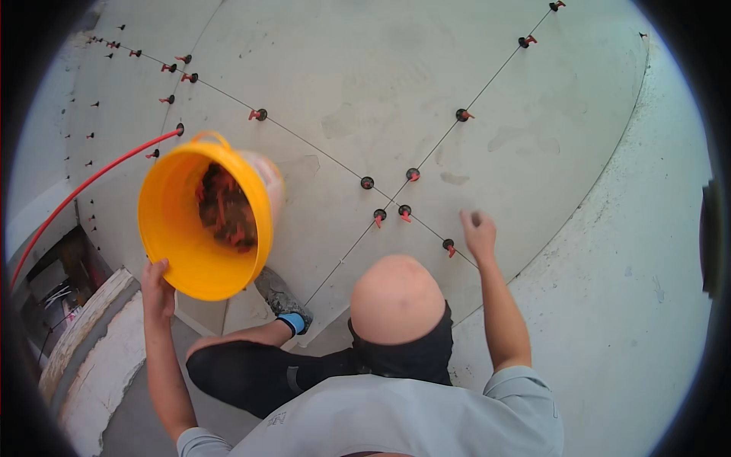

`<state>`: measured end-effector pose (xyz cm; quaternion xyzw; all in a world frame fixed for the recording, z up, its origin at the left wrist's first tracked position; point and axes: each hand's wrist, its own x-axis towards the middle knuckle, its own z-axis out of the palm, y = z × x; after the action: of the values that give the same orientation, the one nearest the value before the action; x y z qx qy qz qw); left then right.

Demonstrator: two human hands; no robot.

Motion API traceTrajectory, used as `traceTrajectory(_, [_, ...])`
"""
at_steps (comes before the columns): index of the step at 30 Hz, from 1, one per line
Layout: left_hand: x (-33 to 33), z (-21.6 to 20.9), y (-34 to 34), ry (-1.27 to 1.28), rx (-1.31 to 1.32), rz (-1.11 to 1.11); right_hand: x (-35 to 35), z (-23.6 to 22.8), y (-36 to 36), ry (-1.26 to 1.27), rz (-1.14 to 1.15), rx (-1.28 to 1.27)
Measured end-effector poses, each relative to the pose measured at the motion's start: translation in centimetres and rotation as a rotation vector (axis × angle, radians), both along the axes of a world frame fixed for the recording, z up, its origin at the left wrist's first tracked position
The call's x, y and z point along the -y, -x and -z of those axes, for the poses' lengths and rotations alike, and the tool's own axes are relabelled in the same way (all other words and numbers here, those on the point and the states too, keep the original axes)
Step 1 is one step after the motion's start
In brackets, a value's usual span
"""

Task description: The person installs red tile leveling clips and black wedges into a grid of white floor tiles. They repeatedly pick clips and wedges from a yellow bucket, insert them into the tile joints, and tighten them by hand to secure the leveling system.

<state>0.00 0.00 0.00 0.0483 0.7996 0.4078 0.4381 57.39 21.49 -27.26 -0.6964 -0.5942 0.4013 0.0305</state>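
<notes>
My left hand (158,291) grips the lower rim of a yellow bucket (202,272), which is tilted so that its mouth faces me. Inside lies a heap of red and black tile levelers (227,209), partly blurred. My right hand (480,234) is raised over the large grey tiles (502,175), its fingers curled together and slightly smeared. Whether anything is between them I cannot make out. Closest to it is a tile leveler (449,247) with a black base and red handle, set in a joint. Several more levelers surround the crossing of the joints, including one (405,212) just below it.
A red hose or cable (91,181) curves in from the left and ends behind the bucket. My bent knee (397,301) and one shoe (283,297) are close to the tiles. A broken-edged white slab (103,365) stands at lower left, beside a dark gap with clutter (65,274).
</notes>
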Motion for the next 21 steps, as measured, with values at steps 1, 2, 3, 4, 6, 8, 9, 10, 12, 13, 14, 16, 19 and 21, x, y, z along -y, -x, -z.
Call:
traceTrajectory(1, [-1.4, -0.7, 0.9, 0.008, 0.017, 0.001, 2.7, -0.4, 0.3, 0.015, -0.043, 0.041])
traceTrajectory(2, [-3.2, -1.4, 1.7, 0.012, 0.034, 0.0, 4.8, -1.1, 0.7, 0.095, -0.048, 0.039])
traceTrajectory(3, [-8.0, -3.1, -1.6, -0.07, 0.016, 0.034, 2.0, -2.6, -1.1, 0.101, -0.072, 0.025])
traceTrajectory(4, [-11.4, -4.3, -3.1, -0.077, 0.014, 0.084, 3.4, -3.3, -1.1, 0.183, -0.08, 0.024])
traceTrajectory(6, [-16.2, -4.2, -3.8, -0.122, -0.005, 0.073, 5.2, -3.6, -0.7, 0.119, -0.036, 0.08])
traceTrajectory(8, [-21.6, -3.0, -5.2, -0.113, -0.066, 0.079, 5.8, -3.3, -0.8, 0.125, -0.025, 0.146])
traceTrajectory(9, [-24.3, -2.5, -6.3, -0.128, -0.044, 0.126, 5.9, -3.1, -1.0, 0.174, -0.033, 0.176])
traceTrajectory(10, [-26.8, -1.9, -7.1, -0.149, -0.021, 0.173, 5.8, -2.7, -1.1, 0.217, -0.039, 0.205])
traceTrajectory(12, [-30.6, 0.1, -8.0, -0.205, 0.028, 0.191, 6.5, -1.2, -1.6, 0.252, 0.049, 0.167])
traceTrajectory(13, [-32.2, 1.3, -8.2, -0.229, 0.066, 0.207, 6.7, -0.8, -1.5, 0.27, 0.095, 0.152])
traceTrajectory(14, [-33.8, 2.3, -8.4, -0.252, 0.104, 0.227, 7.0, -0.5, -1.3, 0.237, 0.119, 0.175])
traceTrajectory(16, [-36.0, 4.2, -9.4, -0.265, 0.161, 0.265, 7.3, -0.9, -0.4, 0.182, 0.17, 0.232])
traceTrajectory(19, [-39.1, 6.8, -10.5, -0.251, 0.213, 0.344, 8.0, -1.1, 0.1, 0.242, 0.266, 0.294])
traceTrajectory(21, [-40.5, 9.1, -10.1, -0.238, 0.253, 0.403, 8.1, -0.9, 1.0, 0.2, 0.308, 0.325])
